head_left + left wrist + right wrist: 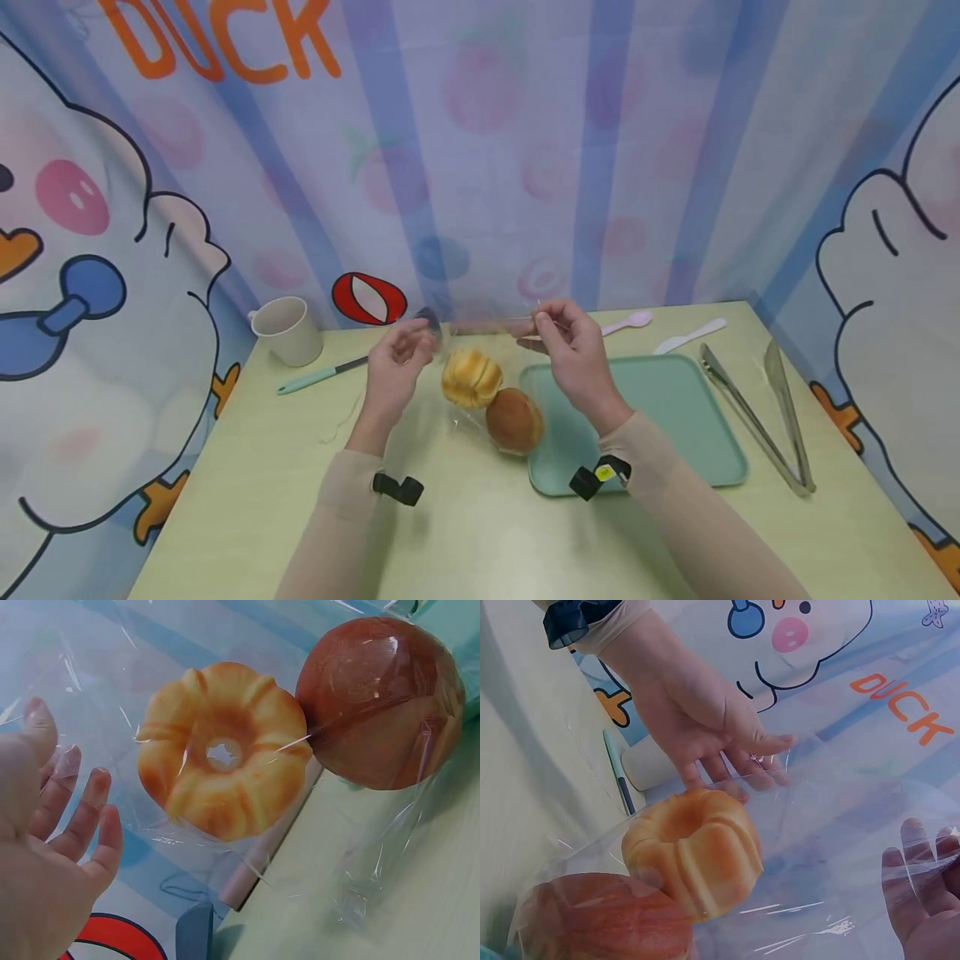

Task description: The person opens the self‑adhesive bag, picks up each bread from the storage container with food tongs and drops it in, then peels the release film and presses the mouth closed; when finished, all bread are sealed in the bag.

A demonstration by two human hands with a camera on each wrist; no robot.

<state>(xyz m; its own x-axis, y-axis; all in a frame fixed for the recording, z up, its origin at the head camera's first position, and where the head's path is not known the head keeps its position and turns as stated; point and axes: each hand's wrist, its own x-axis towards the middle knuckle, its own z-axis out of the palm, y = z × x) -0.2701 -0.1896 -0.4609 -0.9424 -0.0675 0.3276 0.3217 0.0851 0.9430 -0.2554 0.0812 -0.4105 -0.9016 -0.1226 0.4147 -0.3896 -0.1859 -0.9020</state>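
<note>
A clear plastic bag [802, 847] holds a ring-shaped yellow bread [471, 379] and a round brown bun [515, 421], which lie against each other. With thumb and fingers my right hand [577, 354] pinches the bag's upper right part, above the green tray. My left hand [396, 367] is at the bag's left side, next to the ring bread. In the left wrist view its fingers [88, 810] are spread and loosely bent beside the film. Whether they touch the film I cannot tell.
The green tray [645, 467] lies on the right, with metal tongs [757, 433] beyond it. A pink spoon [637, 320] and a pale knife [690, 336] lie behind the tray. At the back left stand a white mug [291, 333] and a green-handled utensil [318, 379].
</note>
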